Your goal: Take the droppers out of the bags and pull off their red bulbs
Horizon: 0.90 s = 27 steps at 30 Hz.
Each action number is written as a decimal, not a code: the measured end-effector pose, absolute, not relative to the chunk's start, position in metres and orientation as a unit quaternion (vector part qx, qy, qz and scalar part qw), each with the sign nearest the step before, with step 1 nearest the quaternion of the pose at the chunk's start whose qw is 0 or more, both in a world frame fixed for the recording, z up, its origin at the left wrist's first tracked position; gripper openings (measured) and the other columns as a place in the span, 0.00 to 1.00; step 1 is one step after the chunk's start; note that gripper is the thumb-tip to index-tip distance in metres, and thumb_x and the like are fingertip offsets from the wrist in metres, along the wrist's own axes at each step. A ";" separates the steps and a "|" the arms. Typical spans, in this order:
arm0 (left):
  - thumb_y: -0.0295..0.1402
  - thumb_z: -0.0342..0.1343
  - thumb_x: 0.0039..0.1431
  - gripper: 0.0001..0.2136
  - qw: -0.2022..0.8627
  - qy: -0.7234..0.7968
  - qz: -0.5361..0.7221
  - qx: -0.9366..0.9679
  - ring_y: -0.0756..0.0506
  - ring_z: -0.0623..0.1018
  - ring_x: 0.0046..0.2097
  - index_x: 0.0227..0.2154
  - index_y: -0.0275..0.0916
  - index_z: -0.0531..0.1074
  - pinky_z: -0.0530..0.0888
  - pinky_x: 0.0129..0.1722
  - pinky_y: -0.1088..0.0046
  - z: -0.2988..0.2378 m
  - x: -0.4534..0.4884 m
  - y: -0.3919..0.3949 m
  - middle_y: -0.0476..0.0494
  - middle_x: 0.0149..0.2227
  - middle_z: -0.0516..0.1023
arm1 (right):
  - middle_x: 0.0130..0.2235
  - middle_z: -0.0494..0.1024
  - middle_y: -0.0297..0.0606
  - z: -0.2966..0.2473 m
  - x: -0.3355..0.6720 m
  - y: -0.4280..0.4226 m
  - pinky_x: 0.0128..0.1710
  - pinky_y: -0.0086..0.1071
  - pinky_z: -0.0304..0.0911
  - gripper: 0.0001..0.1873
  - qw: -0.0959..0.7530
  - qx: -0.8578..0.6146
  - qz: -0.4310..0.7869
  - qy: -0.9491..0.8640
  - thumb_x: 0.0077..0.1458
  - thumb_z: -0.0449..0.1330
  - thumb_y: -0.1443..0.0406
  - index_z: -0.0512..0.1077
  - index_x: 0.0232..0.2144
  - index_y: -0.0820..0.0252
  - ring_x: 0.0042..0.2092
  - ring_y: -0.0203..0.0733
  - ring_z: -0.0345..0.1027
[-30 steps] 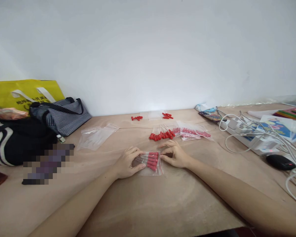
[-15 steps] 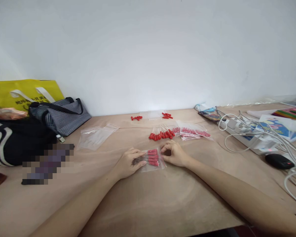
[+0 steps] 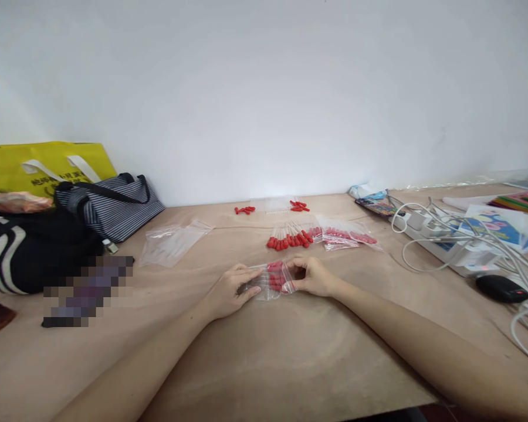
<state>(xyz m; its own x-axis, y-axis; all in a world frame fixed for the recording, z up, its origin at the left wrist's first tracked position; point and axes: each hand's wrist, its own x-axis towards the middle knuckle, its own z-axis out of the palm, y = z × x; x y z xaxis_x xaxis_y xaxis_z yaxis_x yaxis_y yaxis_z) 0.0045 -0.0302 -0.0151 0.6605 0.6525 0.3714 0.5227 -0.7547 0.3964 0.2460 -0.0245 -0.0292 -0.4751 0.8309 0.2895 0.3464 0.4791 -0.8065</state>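
One clear bag (image 3: 259, 292) in the head view, on the table (image 3: 255, 363) in front of me. My left hand (image 3: 234, 291) grasps its left end between thumb and fingers; my right hand (image 3: 312, 276) appears to pinch the right edge, at the red stripe (image 3: 293, 286). Red-tipped sticks (image 3: 275, 282) lie inside, tips toward the right. Beyond: a fan of loose sticks (image 3: 289, 237), filled bags (image 3: 342, 232) to its right; flat bags (image 3: 175, 244) farther left.

Risk, my judgement: if my left grip slackens, the contents could slide toward the striped edge and poke out, should it be open; I cannot tell whether it is sealed. Too hard a pull from the right could crease or tear the film.

Against the frame one second ago: the bag's near edge sits farther from me, and its right end, flat then, is bunched at my right fingers. Filled bags unchanged.
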 end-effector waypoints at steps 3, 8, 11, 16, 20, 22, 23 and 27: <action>0.34 0.49 0.56 0.16 0.131 0.317 0.252 0.905 0.46 0.71 0.39 0.48 0.38 0.67 0.70 0.40 0.66 -0.016 0.004 -0.030 0.43 0.37 0.75 | 0.29 0.72 0.34 -0.028 0.247 -0.023 0.30 0.28 0.60 0.20 0.320 -0.364 0.396 -0.779 0.37 0.66 0.56 0.71 0.31 0.63 0.30 0.34 0.63; 0.34 0.50 0.56 0.17 0.135 0.316 0.252 0.905 0.46 0.70 0.41 0.48 0.38 0.66 0.70 0.41 0.66 -0.018 0.003 -0.030 0.42 0.40 0.75 | 0.30 0.72 0.33 -0.028 0.247 -0.024 0.29 0.27 0.58 0.24 0.307 -0.379 0.419 -0.766 0.31 0.68 0.56 0.70 0.31 0.63 0.30 0.33 0.63; 0.33 0.50 0.56 0.17 0.137 0.322 0.248 0.903 0.46 0.69 0.42 0.49 0.39 0.65 0.70 0.41 0.66 -0.019 0.004 -0.029 0.42 0.40 0.74 | 0.30 0.72 0.32 -0.025 0.245 -0.026 0.27 0.26 0.57 0.23 0.308 -0.386 0.402 -0.771 0.29 0.69 0.58 0.70 0.30 0.62 0.29 0.33 0.62; 0.33 0.50 0.56 0.17 0.141 0.317 0.239 0.907 0.46 0.70 0.43 0.49 0.40 0.65 0.69 0.42 0.65 -0.017 0.004 -0.029 0.43 0.42 0.74 | 0.25 0.69 0.29 -0.017 0.240 -0.032 0.26 0.25 0.56 0.13 0.303 -0.401 0.331 -0.799 0.31 0.66 0.66 0.69 0.24 0.62 0.27 0.31 0.60; 0.33 0.50 0.56 0.17 0.144 0.312 0.228 0.911 0.45 0.69 0.45 0.49 0.40 0.65 0.68 0.44 0.64 -0.015 0.004 -0.030 0.42 0.44 0.73 | 0.25 0.69 0.29 -0.013 0.240 -0.034 0.24 0.24 0.55 0.08 0.302 -0.421 0.317 -0.795 0.35 0.62 0.70 0.68 0.24 0.61 0.25 0.30 0.59; 0.34 0.49 0.56 0.17 0.144 0.319 0.225 0.909 0.45 0.70 0.45 0.49 0.40 0.65 0.68 0.44 0.63 -0.014 0.004 -0.031 0.42 0.44 0.73 | 0.26 0.69 0.30 -0.013 0.241 -0.034 0.24 0.24 0.55 0.09 0.304 -0.413 0.322 -0.796 0.35 0.63 0.68 0.68 0.25 0.61 0.25 0.30 0.59; 0.34 0.49 0.56 0.17 0.143 0.322 0.224 0.908 0.45 0.70 0.44 0.49 0.40 0.65 0.68 0.44 0.63 -0.014 0.004 -0.030 0.42 0.44 0.73 | 0.26 0.70 0.30 -0.013 0.242 -0.034 0.24 0.24 0.55 0.11 0.303 -0.407 0.321 -0.799 0.34 0.64 0.66 0.68 0.25 0.61 0.25 0.30 0.59; 0.34 0.50 0.55 0.17 0.144 0.323 0.230 0.907 0.45 0.70 0.45 0.49 0.41 0.65 0.68 0.45 0.63 -0.016 0.003 -0.029 0.42 0.44 0.73 | 0.24 0.69 0.28 -0.015 0.241 -0.033 0.21 0.23 0.53 0.17 0.293 -0.412 0.329 -0.798 0.29 0.68 0.64 0.67 0.24 0.61 0.24 0.30 0.58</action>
<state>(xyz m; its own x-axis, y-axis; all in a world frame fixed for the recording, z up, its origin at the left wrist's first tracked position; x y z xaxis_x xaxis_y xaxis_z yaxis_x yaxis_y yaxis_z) 0.0028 -0.0288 -0.0164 0.6855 0.6517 0.3247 0.5195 -0.7502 0.4090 0.2407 -0.0330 -0.0146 -0.4886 0.8502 0.1962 0.4654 0.4441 -0.7656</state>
